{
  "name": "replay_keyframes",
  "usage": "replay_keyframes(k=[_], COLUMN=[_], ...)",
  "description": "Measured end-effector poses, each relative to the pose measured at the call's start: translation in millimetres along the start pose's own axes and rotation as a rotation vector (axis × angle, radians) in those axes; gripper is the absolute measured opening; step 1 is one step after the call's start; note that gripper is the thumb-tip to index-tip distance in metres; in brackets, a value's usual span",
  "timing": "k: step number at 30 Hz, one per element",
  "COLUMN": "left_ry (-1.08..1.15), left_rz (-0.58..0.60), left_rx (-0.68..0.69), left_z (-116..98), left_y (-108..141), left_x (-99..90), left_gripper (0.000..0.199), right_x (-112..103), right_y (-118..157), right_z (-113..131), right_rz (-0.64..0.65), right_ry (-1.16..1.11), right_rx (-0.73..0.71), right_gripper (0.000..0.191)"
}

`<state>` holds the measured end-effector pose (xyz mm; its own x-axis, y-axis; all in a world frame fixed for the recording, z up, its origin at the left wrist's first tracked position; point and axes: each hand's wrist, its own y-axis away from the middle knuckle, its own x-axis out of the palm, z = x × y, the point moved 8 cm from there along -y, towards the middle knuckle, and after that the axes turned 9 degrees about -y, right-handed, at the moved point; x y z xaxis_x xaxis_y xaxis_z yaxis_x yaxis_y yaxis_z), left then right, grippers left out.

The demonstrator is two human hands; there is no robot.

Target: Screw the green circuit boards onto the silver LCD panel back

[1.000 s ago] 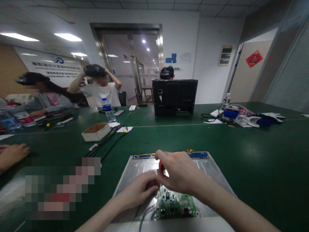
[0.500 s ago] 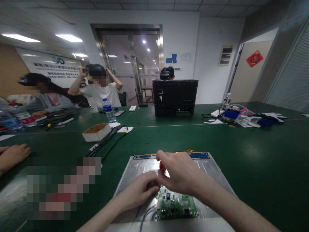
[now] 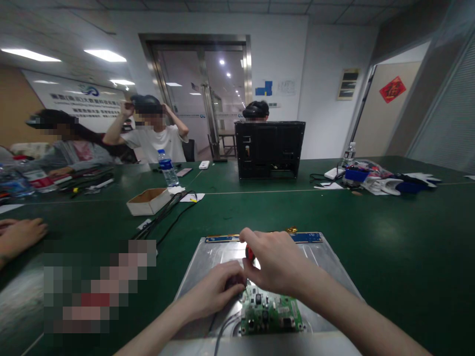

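A metal panel [image 3: 200,269] lies on the green table in front of me. Near its lower edge sits a green circuit board [image 3: 272,314], and a narrow blue board [image 3: 309,238] runs along its far edge. My right hand [image 3: 276,257] is closed around a red and black handle [image 3: 250,253], above the panel. My left hand [image 3: 222,287] is closed with its fingertips at the upper left corner of the green board; what they hold, if anything, is hidden. A dark cable [image 3: 221,331] runs beside the board.
An open box [image 3: 148,202] and black cables [image 3: 163,215] lie left of the panel. Further back stands a black casing [image 3: 270,151]. Another person's hand [image 3: 22,237] rests at the far left. Gloves [image 3: 386,185] lie at the right.
Both hands hold nearly the same place and grip. The red and black handle looks slightly turned, with more of its black part showing.
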<state>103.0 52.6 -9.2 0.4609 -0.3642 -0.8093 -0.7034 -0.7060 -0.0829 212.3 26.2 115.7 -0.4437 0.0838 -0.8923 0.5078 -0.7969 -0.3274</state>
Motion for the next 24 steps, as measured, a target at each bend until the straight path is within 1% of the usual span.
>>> replay_keyframes(k=[3,8,11,16,20,24], left_ry=[-0.001,-0.024,-0.028,0.012,0.0,-0.005], left_rz=[-0.007,-0.014,0.0,0.005,-0.021,0.015], left_rx=[-0.001,-0.015,-0.031,-0.011,-0.01,-0.018], left_z=[-1.6,-7.2,-5.1,-3.1,-4.0,-2.3], left_y=[-0.3,-0.3,0.2,0.8,0.6,0.0], left_x=[-1.2,-5.0,-3.7,-1.0,-3.5,-1.1], left_gripper=[0.01,0.01,0.009,0.011,0.008,0.009], right_x=[-0.7,1.3,0.4,-3.5,-3.2,-0.5], right_y=[0.6,-1.1,-1.6,0.9,0.9,-0.1], right_z=[1.1,-2.4,-2.1,1.7,-0.6,-0.8], right_rz=[0.004,0.027,0.02,0.015,0.025,0.043], right_ry=[-0.008,0.024,0.035,0.02,0.038,0.071], right_rx=[-0.009,0.028,0.027,0.001,0.04,0.046], right_gripper=[0.017,0.016,0.011,0.014,0.016,0.011])
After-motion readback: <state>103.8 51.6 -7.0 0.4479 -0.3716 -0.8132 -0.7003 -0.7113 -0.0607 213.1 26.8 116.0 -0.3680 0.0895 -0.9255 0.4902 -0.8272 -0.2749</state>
